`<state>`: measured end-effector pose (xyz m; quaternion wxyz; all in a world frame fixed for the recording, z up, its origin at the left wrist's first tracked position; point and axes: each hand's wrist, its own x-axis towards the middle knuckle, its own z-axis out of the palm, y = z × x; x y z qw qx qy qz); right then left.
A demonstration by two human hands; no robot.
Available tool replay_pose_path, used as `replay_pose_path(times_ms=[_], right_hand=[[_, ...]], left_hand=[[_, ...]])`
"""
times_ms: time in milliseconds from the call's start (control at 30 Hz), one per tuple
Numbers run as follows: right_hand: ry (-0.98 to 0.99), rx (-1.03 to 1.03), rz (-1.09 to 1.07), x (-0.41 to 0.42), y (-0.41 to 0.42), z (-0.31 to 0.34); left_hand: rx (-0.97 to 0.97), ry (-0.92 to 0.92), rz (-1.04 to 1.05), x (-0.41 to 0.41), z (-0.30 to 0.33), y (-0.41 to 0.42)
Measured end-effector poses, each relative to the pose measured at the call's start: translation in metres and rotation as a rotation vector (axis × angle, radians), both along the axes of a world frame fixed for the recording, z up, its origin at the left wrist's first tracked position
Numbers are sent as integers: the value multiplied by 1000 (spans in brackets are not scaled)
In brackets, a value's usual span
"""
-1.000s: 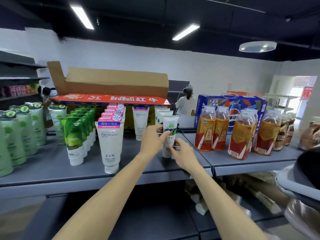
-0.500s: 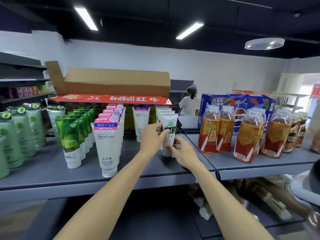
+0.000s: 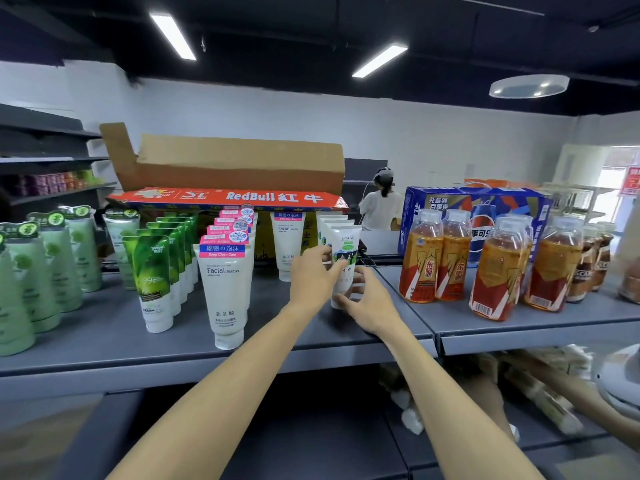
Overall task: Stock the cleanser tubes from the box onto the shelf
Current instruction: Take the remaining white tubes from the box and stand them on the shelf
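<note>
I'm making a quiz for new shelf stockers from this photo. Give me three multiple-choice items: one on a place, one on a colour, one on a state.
1. Where does the white tube that both hands hold stand?
A. At the front of a row of like tubes on the grey shelf
B. Inside the cardboard box
C. Among the tea bottles

2. What colour is the band on the Facial cleanser tube?
A. Green
B. Blue
C. Orange

3. How does the left hand meet the tube?
A. It hovers clear of it
B. It lies flat on the shelf
C. Its fingers grip the tube's side

Answers: 1 A, like tubes line up behind it; 2 B, blue band under pink; 3 C, fingers wrap it while the right hand holds its base.
</note>
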<state>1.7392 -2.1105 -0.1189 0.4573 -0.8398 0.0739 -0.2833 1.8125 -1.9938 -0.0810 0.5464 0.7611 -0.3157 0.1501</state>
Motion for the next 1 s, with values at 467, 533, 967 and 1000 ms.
replay_pose_path(times_ms=[467, 533, 967, 1000], right_hand=[[5, 51, -52, -6, 2, 1], [38, -8, -85, -6, 4, 2], [-204, 69, -183, -54, 121, -33], [-226, 120, -170, -61, 130, -38]], left_hand=[[76, 28, -11, -44, 3, 63], [109, 25, 0, -49, 3, 77], [151, 0, -49, -68, -11, 124], [144, -4, -55, -71, -14, 127]])
